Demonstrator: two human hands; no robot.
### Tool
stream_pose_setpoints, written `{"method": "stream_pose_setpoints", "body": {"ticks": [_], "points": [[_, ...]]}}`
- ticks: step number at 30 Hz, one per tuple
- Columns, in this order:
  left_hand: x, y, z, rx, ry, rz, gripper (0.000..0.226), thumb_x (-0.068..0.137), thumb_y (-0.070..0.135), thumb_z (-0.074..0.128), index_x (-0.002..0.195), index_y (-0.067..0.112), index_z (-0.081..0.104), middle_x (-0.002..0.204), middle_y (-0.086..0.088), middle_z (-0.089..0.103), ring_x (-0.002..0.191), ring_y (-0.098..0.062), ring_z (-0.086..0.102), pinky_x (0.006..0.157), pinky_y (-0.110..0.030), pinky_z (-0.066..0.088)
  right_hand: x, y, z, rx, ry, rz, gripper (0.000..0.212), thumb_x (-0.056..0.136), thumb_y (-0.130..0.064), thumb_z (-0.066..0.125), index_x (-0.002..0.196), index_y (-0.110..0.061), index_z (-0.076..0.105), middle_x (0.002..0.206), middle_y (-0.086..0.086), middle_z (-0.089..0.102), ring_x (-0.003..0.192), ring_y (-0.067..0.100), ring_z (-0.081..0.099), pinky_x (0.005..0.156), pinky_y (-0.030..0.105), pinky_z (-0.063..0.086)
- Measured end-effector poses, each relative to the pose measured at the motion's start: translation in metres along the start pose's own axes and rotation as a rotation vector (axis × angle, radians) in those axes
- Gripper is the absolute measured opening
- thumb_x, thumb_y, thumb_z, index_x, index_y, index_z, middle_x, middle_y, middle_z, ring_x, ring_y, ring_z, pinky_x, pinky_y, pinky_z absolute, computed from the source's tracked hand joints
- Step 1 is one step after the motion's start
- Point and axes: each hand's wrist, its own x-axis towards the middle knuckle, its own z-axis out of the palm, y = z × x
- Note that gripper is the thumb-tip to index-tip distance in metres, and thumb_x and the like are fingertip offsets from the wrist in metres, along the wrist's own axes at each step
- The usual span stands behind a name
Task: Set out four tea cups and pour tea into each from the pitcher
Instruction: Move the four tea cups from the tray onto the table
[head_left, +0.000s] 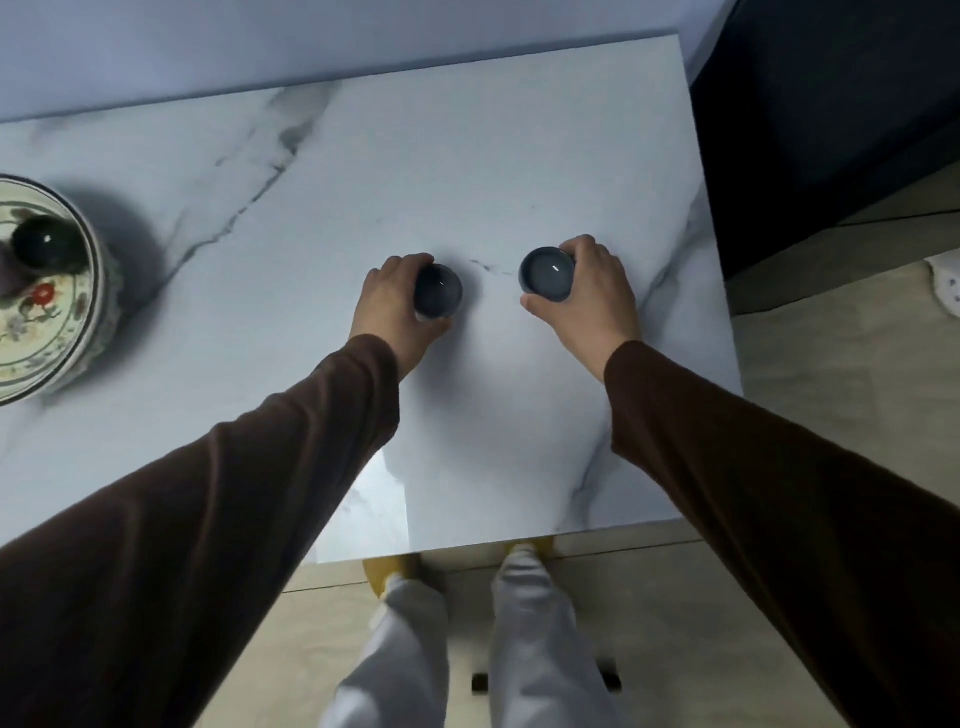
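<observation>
Two small dark grey tea cups stand upright on the white marble table. My left hand grips the left cup from its left side. My right hand grips the right cup from its right side. The two cups are about a hand's width apart near the middle of the table. A third dark cup lies inside the floral bowl at the far left. No pitcher is in view.
The floral bowl stands at the table's left edge, partly cut off by the frame. The table's right edge borders a dark cabinet. My legs and yellow slippers stand at the table's front edge on a tiled floor.
</observation>
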Motion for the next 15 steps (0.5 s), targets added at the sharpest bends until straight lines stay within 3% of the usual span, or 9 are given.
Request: {"method": "stream_pose_setpoints", "body": {"ticks": [15], "points": [[0.038,0.015,0.028,0.071,0.004,-0.008,0.061,0.075,0.021,0.068,0.132,0.018,0.048,0.125,-0.005,0.055,0.115,-0.028,0.042,0.088,-0.024,0.032,0.044,0.015,0.007,-0.042,-0.030,-0.079,0.062,0.072,-0.037,0.081,0.120,-0.013,0.051,0.122,0.005,0.052,0.113,0.024,0.049,0.090,0.035,0.045]]}}
